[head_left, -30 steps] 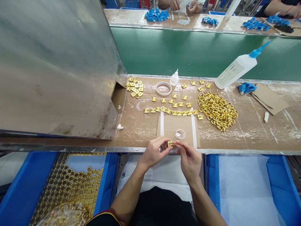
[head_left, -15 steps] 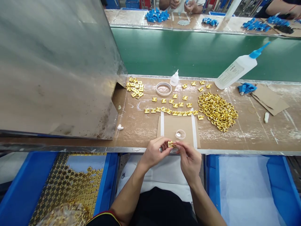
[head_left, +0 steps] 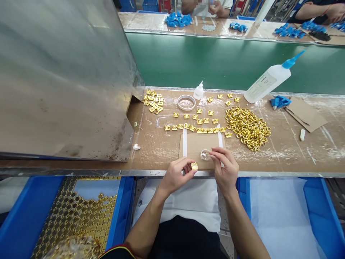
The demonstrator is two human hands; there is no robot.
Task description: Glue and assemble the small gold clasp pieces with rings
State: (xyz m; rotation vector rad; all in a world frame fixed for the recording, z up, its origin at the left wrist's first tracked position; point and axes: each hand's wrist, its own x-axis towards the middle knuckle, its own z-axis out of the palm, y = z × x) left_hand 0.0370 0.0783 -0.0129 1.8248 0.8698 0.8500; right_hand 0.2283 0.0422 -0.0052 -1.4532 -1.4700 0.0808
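Note:
My left hand [head_left: 176,176] pinches a small square gold metal piece [head_left: 194,166] between thumb and fingertips, just over the table's front edge. My right hand [head_left: 225,168] is closed at the fingertips on a thin stick [head_left: 207,154], whose tip reaches into a small clear round cup [head_left: 202,157]. Its exact kind is too small to tell. Under the cup lies a cardboard sheet [head_left: 194,145] with white tape strips. Beyond it, several matching gold pieces [head_left: 205,131] lie in loose rows. To the right is a heap of gold rings [head_left: 249,127].
A white tape roll [head_left: 186,103], a small dropper bottle [head_left: 198,91] and a large blue-tipped bottle [head_left: 266,83] stand further back. A metal housing [head_left: 67,79] borders the left. Blue bins [head_left: 124,205] flank my lap. Across the green belt [head_left: 202,57], other people's hands work.
My right hand has moved away from the gold piece, right and slightly forward, to the clear cup. My left hand stays in place, holding the gold piece, whose square face now shows.

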